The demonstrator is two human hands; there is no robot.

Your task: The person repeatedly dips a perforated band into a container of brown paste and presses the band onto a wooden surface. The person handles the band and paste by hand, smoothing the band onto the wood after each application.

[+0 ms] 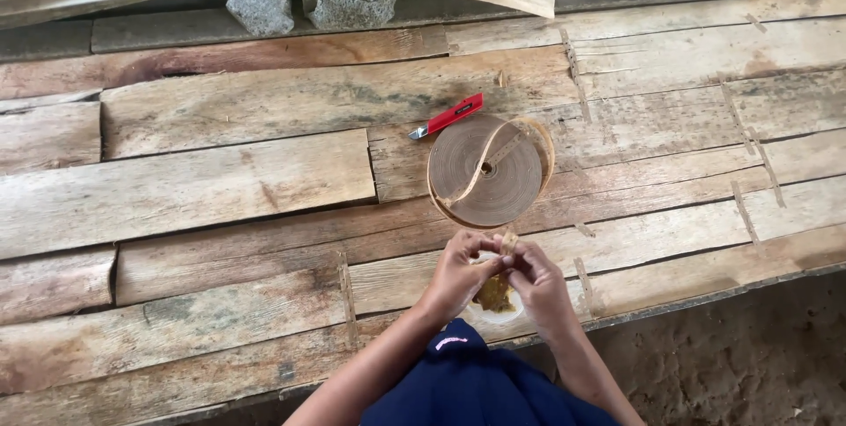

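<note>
Mostly, the picture showed a rough plank table [220, 188], and on it a big brown roll of tape [487, 170] with a red knife [448, 117] just behind it. Near the front edge, the left hand [460, 269] and right hand [533, 278] met, fingers pinched narrow on the tape end [508, 241]. It seemed the step was peeling this end; the next move would need a careful, steady pull. A white dish [498, 313] with yellow-brown stuff lay under the hands.

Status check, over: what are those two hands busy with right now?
Left hand and right hand pinch a strip end together. Tape roll lies just beyond. Red cutter beside roll, untouched.
</note>
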